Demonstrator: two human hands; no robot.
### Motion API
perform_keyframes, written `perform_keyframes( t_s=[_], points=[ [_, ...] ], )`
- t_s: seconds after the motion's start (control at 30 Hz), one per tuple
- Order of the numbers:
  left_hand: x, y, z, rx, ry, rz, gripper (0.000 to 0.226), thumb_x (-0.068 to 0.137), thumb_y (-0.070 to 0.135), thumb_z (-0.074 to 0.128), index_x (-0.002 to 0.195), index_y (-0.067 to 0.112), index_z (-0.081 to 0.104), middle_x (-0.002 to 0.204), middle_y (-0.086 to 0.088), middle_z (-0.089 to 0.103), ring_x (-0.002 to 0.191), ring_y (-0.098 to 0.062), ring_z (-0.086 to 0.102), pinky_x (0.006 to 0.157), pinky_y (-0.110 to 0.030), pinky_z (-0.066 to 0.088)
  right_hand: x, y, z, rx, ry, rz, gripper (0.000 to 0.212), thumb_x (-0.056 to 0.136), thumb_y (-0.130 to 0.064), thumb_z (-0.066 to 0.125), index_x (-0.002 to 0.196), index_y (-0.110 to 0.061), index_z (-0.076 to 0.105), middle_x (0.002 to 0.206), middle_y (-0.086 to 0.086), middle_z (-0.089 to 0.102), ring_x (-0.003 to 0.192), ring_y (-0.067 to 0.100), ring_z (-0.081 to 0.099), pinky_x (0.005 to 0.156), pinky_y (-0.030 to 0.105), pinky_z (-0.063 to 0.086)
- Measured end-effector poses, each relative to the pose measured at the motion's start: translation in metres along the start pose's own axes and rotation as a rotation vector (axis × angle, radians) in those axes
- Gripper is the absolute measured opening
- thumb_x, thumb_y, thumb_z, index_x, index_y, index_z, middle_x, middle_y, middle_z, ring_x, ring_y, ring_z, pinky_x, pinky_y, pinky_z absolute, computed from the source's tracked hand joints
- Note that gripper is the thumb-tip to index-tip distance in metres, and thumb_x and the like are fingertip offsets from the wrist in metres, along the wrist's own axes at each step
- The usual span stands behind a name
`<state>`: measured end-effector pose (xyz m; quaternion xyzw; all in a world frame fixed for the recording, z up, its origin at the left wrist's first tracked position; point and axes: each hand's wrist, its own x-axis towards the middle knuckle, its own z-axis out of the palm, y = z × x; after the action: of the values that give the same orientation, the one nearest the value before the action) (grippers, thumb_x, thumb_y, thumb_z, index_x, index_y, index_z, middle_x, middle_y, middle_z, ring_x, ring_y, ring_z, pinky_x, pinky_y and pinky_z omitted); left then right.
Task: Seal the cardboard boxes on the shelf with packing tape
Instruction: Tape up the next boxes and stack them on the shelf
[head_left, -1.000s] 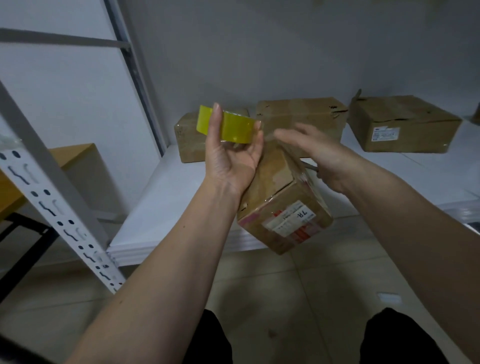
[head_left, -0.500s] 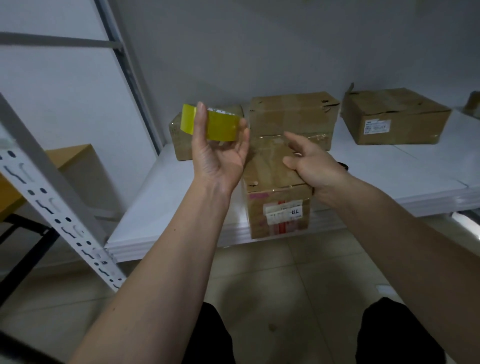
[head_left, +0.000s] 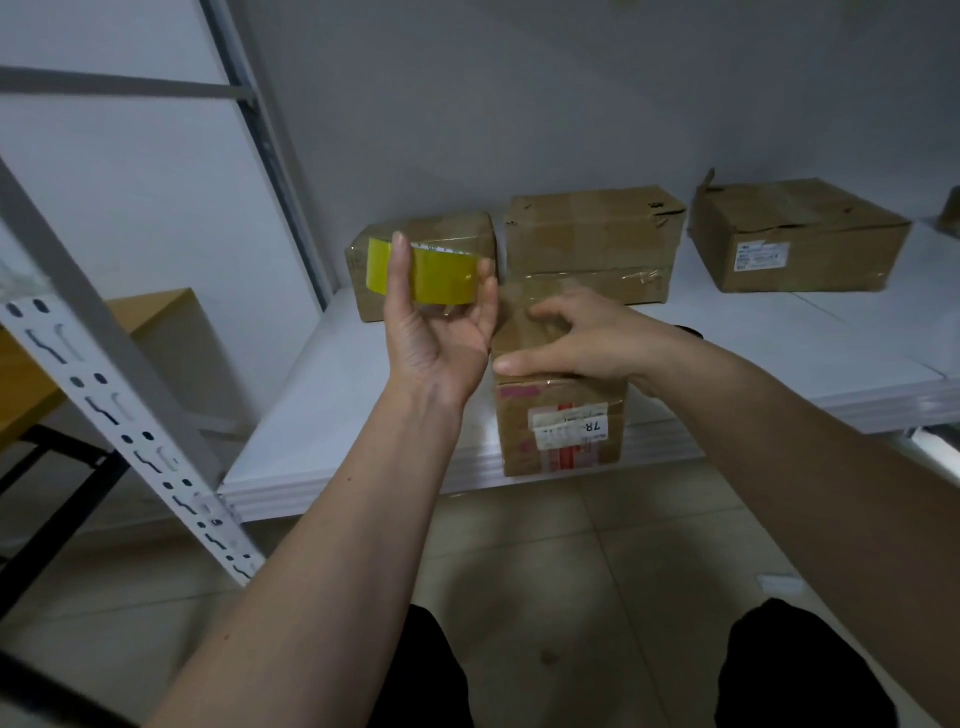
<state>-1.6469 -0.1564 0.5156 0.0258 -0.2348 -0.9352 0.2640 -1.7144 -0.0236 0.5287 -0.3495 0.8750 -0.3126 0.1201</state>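
Now the left hand (head_left: 436, 332) is holding the yellow tape roll (head_left: 423, 274) up between thumb and fingers, while the right hand (head_left: 582, 340) is resting with bent fingers on the front box (head_left: 558, 436), standing at the shelf (head_left: 332, 415) edge.

**Tape roll up, R hand on front box**

L hand (head_left: 436, 332), centre frame, pinches yellow tape roll (head_left: 423, 275) betw. thumb & fingers. R hand (head_left: 576, 340) rests fingers curled on top of front box (head_left: 561, 431) at shelf (head_left: 363, 405) edge. Three more boxes along the wall behind: left (head_left: 374, 306), mid (head_left: 592, 234), upper right (head_left: 800, 234). White slotted upright (head_left: 119, 410) at left.
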Motion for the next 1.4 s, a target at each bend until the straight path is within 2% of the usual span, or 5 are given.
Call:
perform_keyframes(
  t_s=[0.3,0.6,0.8,0.97,1.4],
  points=[
    [-0.002,0.002,-0.003,-0.025,-0.006,-0.008,0.081,0.065,0.045,0.078,0.134,0.009,0.054,0.114,-0.014,0.059,0.088,-0.026,0.066,0.078,-0.031,0.059,0.001,0.008,0.011,0.213,0.333,-0.129,0.029,0.099,-0.034,0.048,0.119,-0.018,0.062,0.114,-0.004,0.061,0.103,0.013,0.056,0.092,0.034,0.046],
    [-0.001,0.016,-0.014,-0.009,0.013,-0.014,0.089,0.060,0.047,0.080,0.137,0.011,0.052,0.121,-0.011,0.058,0.098,-0.024,0.064,0.082,-0.029,0.058,-0.008,0.021,0.018,-0.197,0.802,-0.554,0.033,0.100,-0.021,0.040,0.077,-0.005,0.057,0.068,0.002,0.055,0.060,0.022,0.052,0.053,0.029,0.030],
    [0.000,0.028,-0.023,-0.032,0.080,-0.015,0.089,0.058,0.045,0.081,0.135,0.011,0.053,0.119,-0.012,0.058,0.095,-0.024,0.065,0.081,-0.028,0.059,-0.008,0.016,0.006,0.266,0.237,0.005,0.058,0.093,-0.044,0.055,0.143,-0.022,0.037,0.145,-0.002,0.042,0.126,0.016,0.045,0.105,0.037,0.038],
    [-0.002,0.016,-0.036,-0.065,0.103,-0.121,0.083,0.066,0.052,0.081,0.134,0.012,0.056,0.121,-0.010,0.060,0.089,-0.021,0.065,0.077,-0.024,0.058,-0.003,0.027,0.005,0.861,-0.015,0.161,0.041,0.089,-0.028,0.065,0.127,-0.014,0.057,0.103,0.004,0.073,0.089,0.021,0.071,0.076,0.033,0.056],
    [0.007,0.020,-0.032,-0.130,-0.211,-0.178,0.080,0.067,0.062,0.075,0.131,0.018,0.056,0.121,-0.002,0.059,0.075,-0.010,0.062,0.063,-0.017,0.054,-0.016,0.015,0.012,0.538,0.390,-0.360,0.071,0.087,-0.025,0.066,0.146,-0.042,0.031,0.150,-0.015,0.030,0.135,0.008,0.032,0.105,0.033,0.037]
  ],
)
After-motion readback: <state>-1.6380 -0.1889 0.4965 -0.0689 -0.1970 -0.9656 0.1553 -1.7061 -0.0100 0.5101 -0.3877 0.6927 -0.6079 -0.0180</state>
